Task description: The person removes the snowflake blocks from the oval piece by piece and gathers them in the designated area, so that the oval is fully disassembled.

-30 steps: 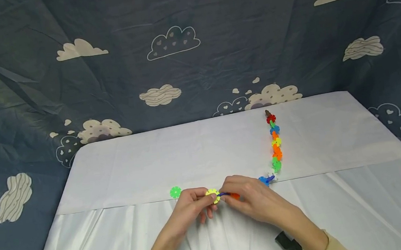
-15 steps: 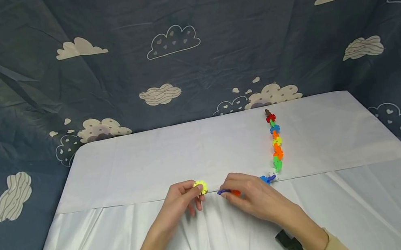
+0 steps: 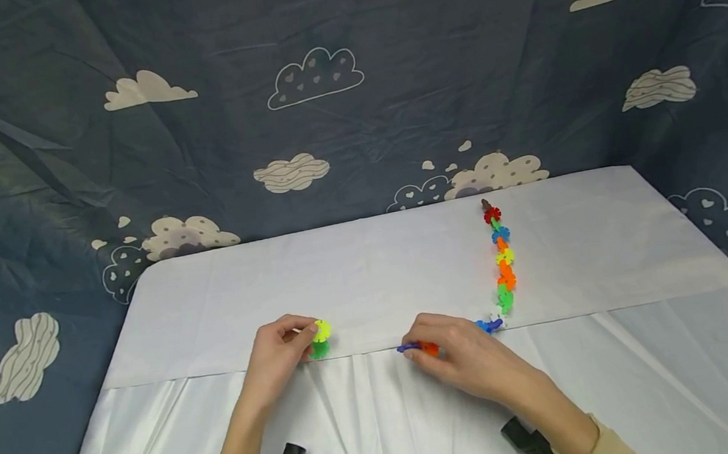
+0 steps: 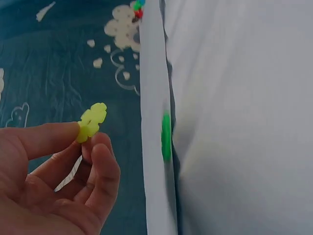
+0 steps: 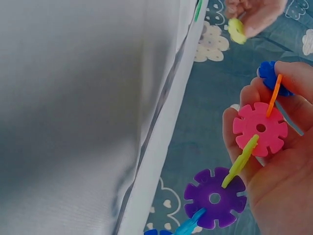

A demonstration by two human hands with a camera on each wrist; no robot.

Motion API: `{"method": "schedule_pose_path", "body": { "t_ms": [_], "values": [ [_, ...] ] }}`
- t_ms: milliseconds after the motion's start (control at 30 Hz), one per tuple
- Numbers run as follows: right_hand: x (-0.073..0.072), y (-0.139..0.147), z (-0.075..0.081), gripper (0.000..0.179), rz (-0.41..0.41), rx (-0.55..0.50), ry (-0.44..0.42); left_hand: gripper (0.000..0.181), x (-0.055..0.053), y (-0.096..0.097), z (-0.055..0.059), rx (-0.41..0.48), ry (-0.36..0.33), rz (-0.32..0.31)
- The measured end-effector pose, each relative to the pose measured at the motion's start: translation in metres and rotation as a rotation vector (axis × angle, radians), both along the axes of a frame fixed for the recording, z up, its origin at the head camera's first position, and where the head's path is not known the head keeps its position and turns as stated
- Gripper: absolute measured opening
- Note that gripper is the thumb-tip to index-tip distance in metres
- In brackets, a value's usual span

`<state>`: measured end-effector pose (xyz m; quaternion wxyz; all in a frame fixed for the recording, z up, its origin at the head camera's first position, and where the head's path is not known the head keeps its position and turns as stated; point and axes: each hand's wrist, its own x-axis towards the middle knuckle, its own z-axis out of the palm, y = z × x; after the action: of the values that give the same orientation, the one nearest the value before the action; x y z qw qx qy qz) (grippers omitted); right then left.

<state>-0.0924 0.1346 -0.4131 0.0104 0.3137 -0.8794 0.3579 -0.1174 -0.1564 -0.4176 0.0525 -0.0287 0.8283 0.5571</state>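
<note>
My left hand [image 3: 277, 351] pinches a yellow notched plastic disc [image 4: 93, 122] between thumb and finger. In the head view that disc overlaps a green notched disc [image 3: 319, 351] on the table. Around the blue end disc [image 5: 269, 76] of a linked chain, the thumb and fingers of my right hand [image 3: 457, 354] close in a pinch. Behind it come an orange disc [image 5: 275, 95] seen edge-on, a pink disc [image 5: 244, 127], a yellow link and a purple disc [image 5: 194, 198]. Part of this chain is hidden under my right hand in the head view.
The chain's far part [image 3: 506, 279] runs away up the right side of the table, in several colours, toward the back edge. A white cloth [image 3: 245, 299] with a crosswise seam covers the table. A dark curtain [image 3: 209, 147] with clouds hangs behind.
My left hand has carried the yellow disc leftward, away from the chain's blue end, to the green disc. My right hand has stayed almost still, keeping its hold.
</note>
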Motion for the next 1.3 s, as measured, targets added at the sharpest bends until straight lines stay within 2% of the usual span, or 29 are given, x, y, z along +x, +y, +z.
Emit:
{"method": "schedule_pose_path", "body": {
  "t_ms": [100,200,433,600,800,900,1033,1300],
  "values": [
    [0.000,0.001,0.000,0.008,-0.002,-0.007,-0.001,0.011,-0.003,-0.012,0.000,-0.096,0.006,0.036],
    [-0.001,0.001,0.001,0.008,-0.002,-0.009,-0.002,0.012,-0.005,-0.024,0.000,-0.179,-0.003,0.041],
    [0.000,0.002,0.001,0.009,-0.009,-0.004,0.001,0.011,-0.009,-0.038,-0.004,-0.270,-0.050,0.015],
    [-0.001,0.002,0.001,0.009,-0.007,-0.007,0.006,0.013,-0.008,-0.039,-0.008,-0.353,-0.027,-0.043],
    [-0.001,0.001,0.001,0.009,-0.001,-0.006,-0.002,0.015,-0.007,-0.040,-0.008,-0.458,0.034,-0.052],
    [-0.001,0.001,0.001,0.010,-0.008,0.001,-0.010,0.014,-0.006,-0.038,-0.009,-0.459,0.082,-0.076],
    [0.000,0.001,0.001,0.011,-0.016,0.009,-0.024,0.015,-0.005,-0.029,-0.009,-0.389,0.160,-0.150],
    [0.001,-0.001,0.001,0.013,-0.038,0.022,-0.055,0.015,0.009,0.012,0.002,-0.245,0.214,-0.305]
  ]
}}
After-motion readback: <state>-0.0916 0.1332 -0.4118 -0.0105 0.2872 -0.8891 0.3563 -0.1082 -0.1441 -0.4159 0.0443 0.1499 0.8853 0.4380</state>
